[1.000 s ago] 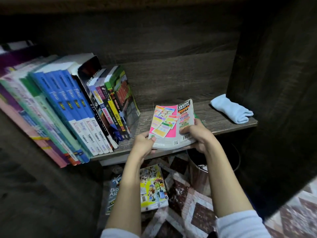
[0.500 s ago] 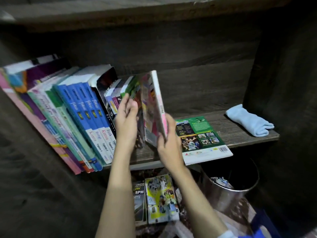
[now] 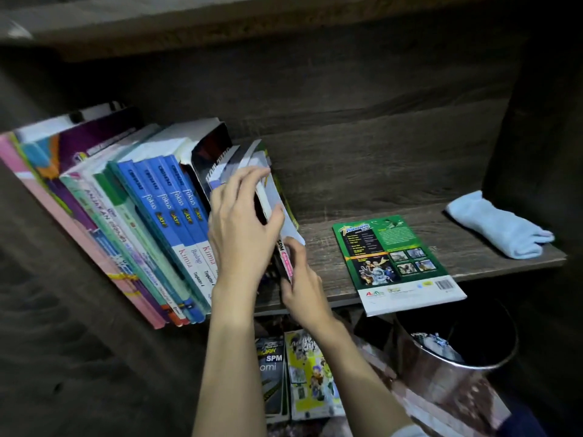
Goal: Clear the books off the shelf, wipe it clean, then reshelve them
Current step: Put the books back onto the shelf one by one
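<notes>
Head view: book (image 3: pixel 285 260) now upright; right hand (image 3: pixel 304 285) grips it.

- A shiny metal bin (image 3: pixel 454 370) stands on the floor at the near right.
- Crumpled paper scraps (image 3: pixel 430 341) lie inside it.
- A patterned floor covering (image 3: pixel 419 411), blurred, lies beneath the bin.
</notes>
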A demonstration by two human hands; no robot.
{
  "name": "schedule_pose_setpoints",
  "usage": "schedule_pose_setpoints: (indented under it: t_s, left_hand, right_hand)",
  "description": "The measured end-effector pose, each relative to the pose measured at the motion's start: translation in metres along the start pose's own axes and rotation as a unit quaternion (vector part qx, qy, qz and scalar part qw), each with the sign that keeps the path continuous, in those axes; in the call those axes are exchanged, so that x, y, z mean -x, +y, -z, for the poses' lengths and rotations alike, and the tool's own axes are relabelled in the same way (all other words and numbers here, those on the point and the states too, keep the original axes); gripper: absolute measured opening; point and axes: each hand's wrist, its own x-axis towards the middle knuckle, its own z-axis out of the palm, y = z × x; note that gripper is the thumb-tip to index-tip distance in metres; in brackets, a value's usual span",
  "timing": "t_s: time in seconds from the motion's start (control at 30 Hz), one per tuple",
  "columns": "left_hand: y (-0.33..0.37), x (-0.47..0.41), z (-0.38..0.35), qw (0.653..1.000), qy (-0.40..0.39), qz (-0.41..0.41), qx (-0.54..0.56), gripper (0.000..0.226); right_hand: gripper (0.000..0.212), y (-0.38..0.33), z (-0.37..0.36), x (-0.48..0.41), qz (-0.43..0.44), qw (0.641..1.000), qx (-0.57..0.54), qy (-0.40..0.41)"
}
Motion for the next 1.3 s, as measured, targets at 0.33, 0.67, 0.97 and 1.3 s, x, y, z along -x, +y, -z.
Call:
schedule_pose_setpoints:
  t_s: [0.33,0.67,0.97,1.3]
  left_hand:
    - [-0.011,-0.013,0.002,0.994,-0.069,0.025,-0.077,0.066]
    - [-0.015,-0.023,0.004,0.991,-0.087,0.046,-0.09,0.074]
    - [-0.009,-0.021,-0.012,0.994,0.027,0.066,-0.08,0.075]
    - [-0.008,-0.02,-0.016,0.994,0.061,0.075,-0.057,0.087]
  right_hand:
    - [0.095,0.037,0.012,-0.028,-0.104,0.944,-0.253,-0.187]
    - [0.087,0.052,0.011,-0.037,-0.117,0.974,-0.171,-0.096]
    - [0.08,0.049,0.01,-0.042,-0.133,0.977,-0.144,-0.084]
    - [0.076,0.045,0.009,-0.043,-0.126,0.986,-0.089,-0.069]
